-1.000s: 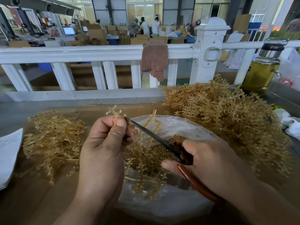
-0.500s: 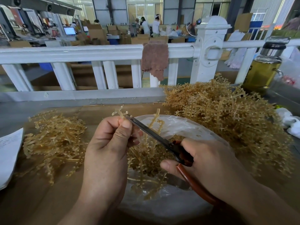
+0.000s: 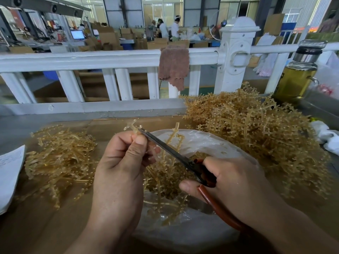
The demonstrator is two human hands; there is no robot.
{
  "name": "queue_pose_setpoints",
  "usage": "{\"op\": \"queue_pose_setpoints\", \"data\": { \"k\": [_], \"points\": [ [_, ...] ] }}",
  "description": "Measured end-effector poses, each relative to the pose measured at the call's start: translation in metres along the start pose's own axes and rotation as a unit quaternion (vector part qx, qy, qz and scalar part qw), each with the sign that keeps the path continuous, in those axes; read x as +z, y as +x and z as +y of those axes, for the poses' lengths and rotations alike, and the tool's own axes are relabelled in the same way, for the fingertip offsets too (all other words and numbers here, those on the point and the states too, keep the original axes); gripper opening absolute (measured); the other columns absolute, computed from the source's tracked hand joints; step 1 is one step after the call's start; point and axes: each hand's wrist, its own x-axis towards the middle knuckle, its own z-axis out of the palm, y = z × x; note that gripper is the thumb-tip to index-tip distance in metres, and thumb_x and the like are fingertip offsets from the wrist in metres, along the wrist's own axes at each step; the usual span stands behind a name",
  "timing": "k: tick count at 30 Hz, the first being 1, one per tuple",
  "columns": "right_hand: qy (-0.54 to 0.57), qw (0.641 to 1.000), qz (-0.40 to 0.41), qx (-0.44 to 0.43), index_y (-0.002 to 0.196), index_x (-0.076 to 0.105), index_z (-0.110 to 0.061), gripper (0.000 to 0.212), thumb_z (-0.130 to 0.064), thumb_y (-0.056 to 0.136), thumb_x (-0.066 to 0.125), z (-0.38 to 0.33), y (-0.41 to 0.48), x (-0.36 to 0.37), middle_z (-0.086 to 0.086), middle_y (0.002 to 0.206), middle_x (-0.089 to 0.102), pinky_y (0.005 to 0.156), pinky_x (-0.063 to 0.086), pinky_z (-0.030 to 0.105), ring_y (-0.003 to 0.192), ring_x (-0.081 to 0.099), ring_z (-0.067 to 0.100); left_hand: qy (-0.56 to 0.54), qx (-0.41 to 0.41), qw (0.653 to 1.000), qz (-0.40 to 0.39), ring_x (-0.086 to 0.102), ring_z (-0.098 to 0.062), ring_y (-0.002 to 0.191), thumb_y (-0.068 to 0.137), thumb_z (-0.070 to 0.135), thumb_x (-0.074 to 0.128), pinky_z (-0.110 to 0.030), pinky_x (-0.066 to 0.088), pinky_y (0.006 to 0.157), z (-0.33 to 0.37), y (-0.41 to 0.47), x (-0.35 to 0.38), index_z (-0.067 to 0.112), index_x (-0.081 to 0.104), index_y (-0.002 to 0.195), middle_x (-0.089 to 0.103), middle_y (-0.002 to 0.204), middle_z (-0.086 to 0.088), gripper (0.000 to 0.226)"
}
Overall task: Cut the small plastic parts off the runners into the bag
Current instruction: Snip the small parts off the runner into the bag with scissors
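My left hand [image 3: 121, 162] pinches an amber plastic runner [image 3: 132, 126] between thumb and fingers, its tip with small parts sticking up above my fingers. My right hand [image 3: 236, 184] grips red-handled scissors [image 3: 176, 156], whose blades reach up-left to the runner just above my left thumb. Under both hands lies an open clear plastic bag [image 3: 216, 143] holding cut amber parts and several runner pieces. A big heap of uncut runners [image 3: 256, 129] sits at the right, and a flatter pile of stripped runners [image 3: 60, 158] at the left.
A white railing [image 3: 91, 59] borders the far edge of the brown cardboard-covered table [image 3: 36, 226]. A brown cloth [image 3: 173, 66] hangs on the rail. A bottle of yellow liquid [image 3: 299, 76] stands far right. Paper [image 3: 9, 171] lies at the left edge, white cloth [image 3: 328, 136] at the right.
My left hand and the runner have shifted slightly right and up. The scissor blades have followed to the runner near its tip.
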Motion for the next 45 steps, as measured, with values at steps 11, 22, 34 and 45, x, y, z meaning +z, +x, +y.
{"op": "queue_pose_setpoints", "data": {
  "k": [11, 22, 34, 45],
  "points": [
    [-0.02, 1.0, -0.004, -0.008, 0.064, 0.04, -0.026, 0.074, -0.096, 0.06, 0.017, 0.0, 0.0, -0.001, -0.006, 0.055, 0.048, 0.045, 0.029, 0.021, 0.048, 0.045, 0.005, 0.0, -0.008, 1.0, -0.007, 0.061, -0.019, 0.08, 0.094, 0.028, 0.062, -0.027, 0.051, 0.072, -0.002, 0.001, -0.005, 0.029, 0.068, 0.08, 0.065, 0.079, -0.001, 0.015],
    [-0.035, 0.999, 0.0, -0.014, 0.065, 0.041, -0.025, 0.074, -0.095, 0.062, 0.016, 0.001, 0.001, 0.002, -0.006, 0.054, 0.047, 0.044, 0.03, 0.02, 0.047, 0.044, 0.006, 0.054, -0.021, 0.998, 0.026, 0.067, -0.024, 0.078, 0.091, 0.034, 0.063, -0.036, 0.053, 0.076, 0.003, 0.001, -0.004, 0.025, 0.067, 0.082, 0.071, 0.081, -0.008, 0.013],
    [-0.011, 1.0, 0.003, -0.007, 0.065, 0.038, -0.029, 0.079, -0.1, 0.054, 0.006, 0.007, 0.002, 0.005, -0.009, 0.055, 0.046, 0.05, 0.028, 0.023, 0.05, 0.044, 0.004, 0.183, 0.009, 0.983, 0.006, 0.076, -0.023, 0.09, 0.095, 0.051, 0.057, -0.045, 0.056, 0.086, 0.003, 0.001, -0.014, 0.032, 0.069, 0.092, 0.078, 0.092, -0.004, 0.022],
    [-0.001, 1.0, 0.005, -0.007, 0.067, 0.038, -0.031, 0.076, -0.1, 0.055, 0.006, 0.007, 0.001, 0.004, -0.012, 0.059, 0.047, 0.053, 0.033, 0.023, 0.053, 0.045, 0.002, 0.15, 0.012, 0.988, -0.025, 0.073, -0.024, 0.09, 0.09, 0.054, 0.063, -0.046, 0.054, 0.089, -0.003, -0.002, -0.01, 0.028, 0.069, 0.091, 0.076, 0.091, -0.003, 0.027]
  ]
}}
